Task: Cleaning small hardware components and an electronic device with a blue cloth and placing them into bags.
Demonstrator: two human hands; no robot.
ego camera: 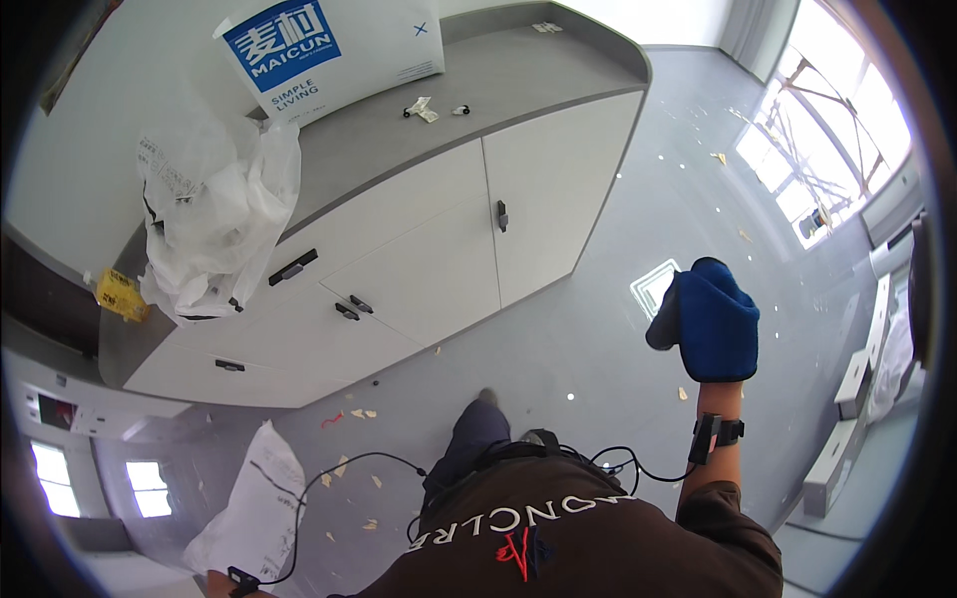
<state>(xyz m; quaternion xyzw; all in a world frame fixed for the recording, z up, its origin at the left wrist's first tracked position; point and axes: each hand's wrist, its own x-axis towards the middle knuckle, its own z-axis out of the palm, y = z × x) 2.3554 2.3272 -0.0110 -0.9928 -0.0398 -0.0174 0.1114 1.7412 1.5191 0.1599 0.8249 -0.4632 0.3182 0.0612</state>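
Observation:
A blue cloth (718, 321) with a grey side and dark edging covers my right hand (706, 325), which is raised at the right above the grey floor. The fingers are hidden under the cloth. At the lower left, my left hand is out of view; only its wrist with a strapped black device shows at the rim. A white plastic sack (262, 501) appears beside that wrist, and whether the hand touches it cannot be told. Before me stands a low cabinet with white doors (561, 194), black handles and a grey top (516, 75).
On the cabinet are a large white printed bag (366, 52), crumpled clear plastic bags (224, 217), a yellow bottle (119, 295) and small hardware pieces (422, 110). Scraps (340, 467) litter the floor. Long white boxes (830, 463) lie at the right. Black cables run from my wrists to my waist.

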